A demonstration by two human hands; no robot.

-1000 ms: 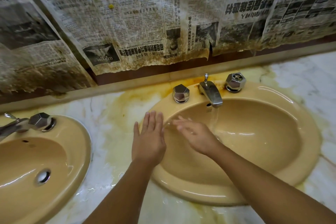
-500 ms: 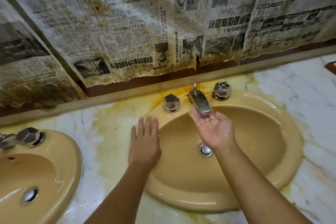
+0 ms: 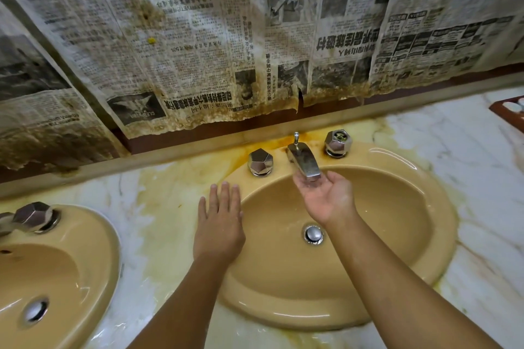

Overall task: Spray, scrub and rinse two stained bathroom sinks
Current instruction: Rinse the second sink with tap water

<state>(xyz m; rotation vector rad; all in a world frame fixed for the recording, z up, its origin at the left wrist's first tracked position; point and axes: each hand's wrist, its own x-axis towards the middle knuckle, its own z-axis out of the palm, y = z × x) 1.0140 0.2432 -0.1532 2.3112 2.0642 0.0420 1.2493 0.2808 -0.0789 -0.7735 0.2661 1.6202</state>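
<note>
A mustard-yellow oval sink [image 3: 402, 272] fills the middle of the view, with a chrome spout [image 3: 304, 160], two faceted chrome knobs [image 3: 260, 162] [image 3: 338, 142] and a chrome drain [image 3: 313, 234]. My right hand [image 3: 326, 197] is cupped palm-up directly under the spout, catching water. My left hand [image 3: 219, 224] lies flat, fingers straight, on the sink's left rim and the counter. A second yellow sink [image 3: 93, 252] sits at the left edge with its own knob [image 3: 34, 215] and drain [image 3: 35, 310].
The marble counter [image 3: 467, 178] carries yellow-orange stains around the faucet and between the sinks. Stained newspaper [image 3: 198, 37] covers the wall behind. A dark red tray [image 3: 510, 110] with small white items shows at the far right edge.
My right hand left the basin's left wall, turned palm-up and now stays cupped under the spout. My left hand stayed on the rim. The camera view shifted slightly.
</note>
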